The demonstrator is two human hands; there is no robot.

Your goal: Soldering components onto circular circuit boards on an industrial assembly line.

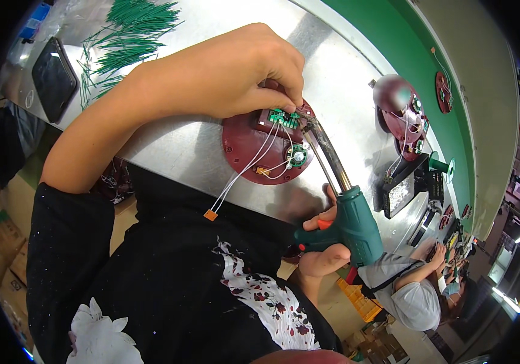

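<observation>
On the metal table before me lies a round maroon housing point(241, 148) with a small green circuit board point(281, 119) and a round green-rimmed part point(298, 156). White wires run from the board to an orange-brown connector point(211, 215) hanging past the table edge. My left hand point(272, 73) reaches over the housing, thumb and finger pinched at the board's edge; what they hold is too small to make out. My right hand point(323, 258) is closed around the handle of a green soldering gun point(357, 227). Its long metal barrel reaches up to the board, close to my left fingertips.
Loose green wires point(135, 36) and a black phone point(55, 79) lie at the far left. To the right are more maroon housings point(400, 115), a black tray point(402, 191) of pale material and a green spool point(442, 165). Another person point(411, 291) works farther along the bench.
</observation>
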